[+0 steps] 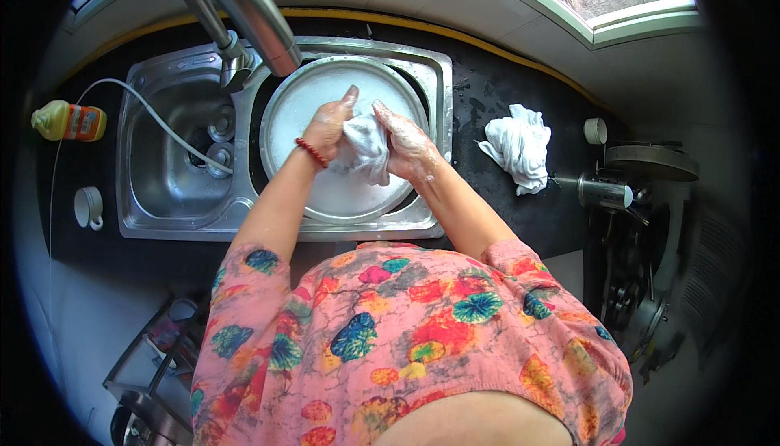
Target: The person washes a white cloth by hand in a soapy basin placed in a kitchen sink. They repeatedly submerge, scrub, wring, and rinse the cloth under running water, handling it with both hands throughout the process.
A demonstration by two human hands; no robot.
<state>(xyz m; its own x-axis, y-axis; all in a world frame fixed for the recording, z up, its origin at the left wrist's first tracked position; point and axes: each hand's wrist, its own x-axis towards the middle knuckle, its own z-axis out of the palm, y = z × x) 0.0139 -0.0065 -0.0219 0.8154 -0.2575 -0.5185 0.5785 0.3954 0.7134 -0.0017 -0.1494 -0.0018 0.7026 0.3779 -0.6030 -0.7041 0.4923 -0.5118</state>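
Note:
A wet white cloth (368, 148) is bunched between my two hands, above a round metal basin (272, 135) of cloudy, sudsy water. My left hand (331, 126), with a red bead bracelet at the wrist, grips the cloth's left side, its thumb raised. On the other side my right hand (409, 141) holds the cloth, and soap foam coats its back and fingers. The basin sits in the right bowl of a stainless steel double sink (446, 141). Where the cloth's lower end meets the water is hard to tell.
A metal faucet (259, 19) reaches over the sink's divider. A second crumpled white cloth (518, 147) lies on the wet black counter (472, 202). A yellow bottle (70, 121), a white mug (89, 208) and a white hose (164, 123) are leftward. Far right stands a perforated metal utensil holder (600, 193).

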